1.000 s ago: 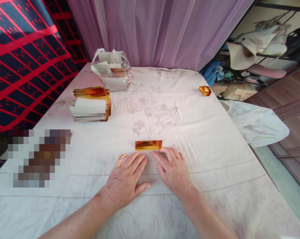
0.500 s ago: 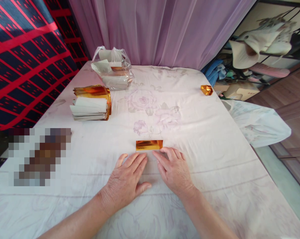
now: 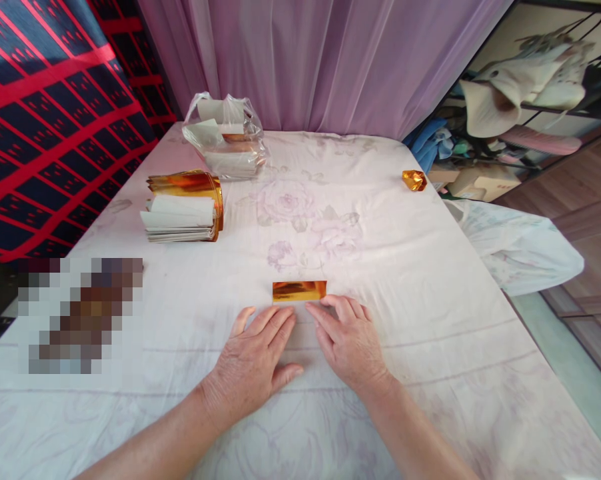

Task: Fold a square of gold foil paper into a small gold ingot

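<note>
Tablecloth [image 3: 430, 280] part-pixelated at L; unclear if R hand [image 3: 353, 345] touches gold strip [image 3: 299, 291].

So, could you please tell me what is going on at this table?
A person's left hand and right hand are palm-down at the near side of a small gold strip, neither gripping it; whether every fingertip touches it is unclear. The strip lies on the floral tablecloth. Farther back on the left are a gold-and-white paper stack and a clear bag of sheets; a crumpled-looking gold piece sits far right.
</note>
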`<move>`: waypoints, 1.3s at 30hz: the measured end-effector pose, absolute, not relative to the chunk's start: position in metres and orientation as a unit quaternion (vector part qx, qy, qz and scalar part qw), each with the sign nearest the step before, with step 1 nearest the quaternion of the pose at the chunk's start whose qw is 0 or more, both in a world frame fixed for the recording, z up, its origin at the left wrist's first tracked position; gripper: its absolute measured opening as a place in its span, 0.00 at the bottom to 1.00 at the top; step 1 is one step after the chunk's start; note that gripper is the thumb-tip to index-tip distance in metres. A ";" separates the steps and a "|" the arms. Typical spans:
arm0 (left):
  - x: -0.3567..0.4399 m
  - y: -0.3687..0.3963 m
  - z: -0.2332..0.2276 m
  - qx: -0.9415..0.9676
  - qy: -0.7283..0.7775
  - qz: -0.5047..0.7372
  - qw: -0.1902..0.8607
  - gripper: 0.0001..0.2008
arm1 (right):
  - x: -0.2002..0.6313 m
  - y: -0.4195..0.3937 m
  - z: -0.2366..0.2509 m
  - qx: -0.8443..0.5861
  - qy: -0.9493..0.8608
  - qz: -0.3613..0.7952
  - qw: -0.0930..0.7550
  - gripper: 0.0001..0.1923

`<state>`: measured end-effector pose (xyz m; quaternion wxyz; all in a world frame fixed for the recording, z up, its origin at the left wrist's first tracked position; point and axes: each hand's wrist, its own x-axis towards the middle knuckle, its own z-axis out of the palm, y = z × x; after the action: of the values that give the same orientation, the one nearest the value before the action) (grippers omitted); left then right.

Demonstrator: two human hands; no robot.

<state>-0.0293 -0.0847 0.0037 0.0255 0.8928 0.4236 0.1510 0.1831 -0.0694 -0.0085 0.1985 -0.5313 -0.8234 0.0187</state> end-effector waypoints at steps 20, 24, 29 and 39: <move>-0.027 -0.082 0.005 0.887 0.428 0.169 0.028 0.25 | 0.171 -0.064 -0.012 -0.615 -0.748 0.064 0.241 0.06; -0.028 -0.081 0.005 0.893 0.422 0.155 0.024 0.25 | 0.178 -0.064 -0.015 -0.601 -0.751 0.093 0.258 0.07; -0.029 -0.082 0.005 0.891 0.428 0.151 0.022 0.24 | 0.187 -0.062 -0.016 -0.577 -0.758 0.136 0.271 0.09; -0.029 -0.081 0.007 0.896 0.420 0.141 0.016 0.24 | 0.201 -0.057 -0.016 -0.532 -0.780 0.184 0.274 0.16</move>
<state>-0.0294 -0.0808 0.0066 0.0156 0.8964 0.4200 0.1408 0.2013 -0.0568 -0.0158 0.2744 -0.5318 -0.7798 0.1839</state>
